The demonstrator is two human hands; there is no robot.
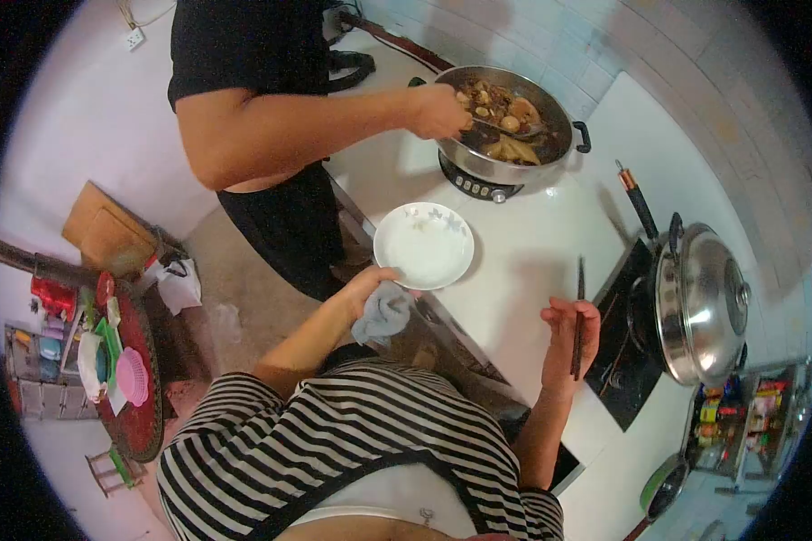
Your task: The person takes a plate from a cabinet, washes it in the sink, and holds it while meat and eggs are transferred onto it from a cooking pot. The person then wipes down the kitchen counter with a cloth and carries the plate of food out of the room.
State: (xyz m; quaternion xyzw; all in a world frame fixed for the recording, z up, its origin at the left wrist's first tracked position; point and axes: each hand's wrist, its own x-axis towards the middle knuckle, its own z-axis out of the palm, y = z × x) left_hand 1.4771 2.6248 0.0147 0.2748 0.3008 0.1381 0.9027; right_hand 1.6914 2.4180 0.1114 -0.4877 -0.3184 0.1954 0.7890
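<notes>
My left hand (370,287) grips the near rim of a white plate (422,245) with a leaf pattern on its far side. A grey cloth (383,314) hangs from the same hand, below the plate. On the right, my right hand (570,335) is closed around dark chopsticks (579,316) that point up and away from me over the white counter. Beyond the plate, a wide steel pot (550,90) of brown stew with eggs sits on an electric cooker (478,183). Another person's hand (438,110) reaches into that pot with a utensil, partly hidden.
To the right, a lidded steel wok (699,302) stands on a black stove (627,397). A green pan (663,487) and a rack of jars (749,415) lie nearer me. A person in black stands at the counter's left edge. Further left is a round red table (140,415).
</notes>
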